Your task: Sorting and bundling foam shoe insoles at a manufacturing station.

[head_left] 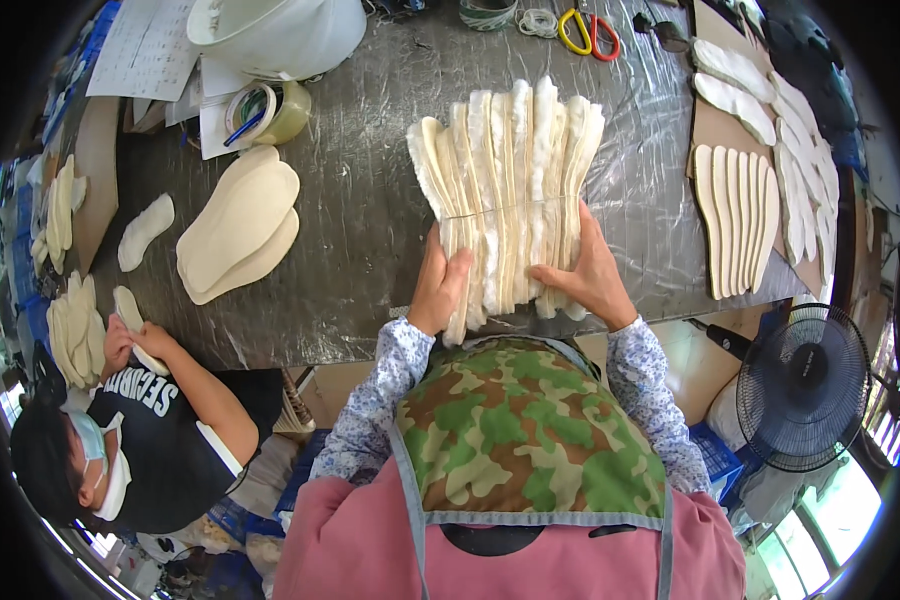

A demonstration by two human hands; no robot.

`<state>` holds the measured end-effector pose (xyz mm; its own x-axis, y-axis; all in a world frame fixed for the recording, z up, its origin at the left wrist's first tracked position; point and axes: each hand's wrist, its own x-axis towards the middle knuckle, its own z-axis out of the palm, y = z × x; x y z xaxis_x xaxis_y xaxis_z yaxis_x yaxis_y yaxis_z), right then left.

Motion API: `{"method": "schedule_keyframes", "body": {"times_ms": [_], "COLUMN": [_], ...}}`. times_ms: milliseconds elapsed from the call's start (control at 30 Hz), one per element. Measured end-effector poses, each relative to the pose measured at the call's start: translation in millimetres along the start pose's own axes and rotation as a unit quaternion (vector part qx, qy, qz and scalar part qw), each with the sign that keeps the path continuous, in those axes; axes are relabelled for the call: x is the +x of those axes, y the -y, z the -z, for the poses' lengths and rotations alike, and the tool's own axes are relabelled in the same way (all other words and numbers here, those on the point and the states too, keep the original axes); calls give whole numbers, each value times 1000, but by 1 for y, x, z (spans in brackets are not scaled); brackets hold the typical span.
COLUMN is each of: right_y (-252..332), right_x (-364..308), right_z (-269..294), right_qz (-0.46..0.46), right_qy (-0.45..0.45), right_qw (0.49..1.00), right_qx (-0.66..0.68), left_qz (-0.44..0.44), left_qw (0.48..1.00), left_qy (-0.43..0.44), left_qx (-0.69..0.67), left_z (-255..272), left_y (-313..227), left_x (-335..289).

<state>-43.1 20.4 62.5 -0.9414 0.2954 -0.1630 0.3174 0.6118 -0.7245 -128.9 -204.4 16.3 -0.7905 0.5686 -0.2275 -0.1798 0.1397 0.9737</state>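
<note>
A bundle of cream fleece insoles (510, 190) stands on edge in front of me, fanned wider at the far end. A thin band or string (500, 211) runs across its middle. My left hand (442, 282) presses on the bundle's left side, thumb on the near end. From the right, my right hand (588, 270) closes round the other side, its thumb lying over the insoles. Both hands grip the bundle between them at the table's near edge.
On the dark table (360, 200) lie loose insoles (235, 225) at left and an overlapping row (738, 220) at right. Scissors (588, 35), a white bucket (275, 35) and a tape roll (250, 112) sit farther back. A co-worker (170, 430) handles an insole at left; a fan (805, 385) stands at right.
</note>
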Motion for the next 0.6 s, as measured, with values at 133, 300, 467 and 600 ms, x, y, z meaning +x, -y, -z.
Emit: {"method": "schedule_keyframes", "body": {"times_ms": [133, 300, 467, 600], "right_y": [-35, -44, -48, -37], "right_x": [0, 51, 157, 195], "right_z": [27, 69, 85, 45], "right_qz": [-84, -20, 54, 46], "right_qy": [89, -51, -32, 117], "right_qw": [969, 986, 979, 954], "right_qx": [217, 159, 194, 274], "left_qz": [-19, -47, -8, 42], "left_qw": [997, 995, 984, 965], "left_qy": [11, -48, -51, -77], "left_qx": [77, 75, 170, 249], "left_z": [17, 28, 2, 0], "left_y": [-6, -13, -31, -37], "left_x": [9, 18, 34, 59]}}
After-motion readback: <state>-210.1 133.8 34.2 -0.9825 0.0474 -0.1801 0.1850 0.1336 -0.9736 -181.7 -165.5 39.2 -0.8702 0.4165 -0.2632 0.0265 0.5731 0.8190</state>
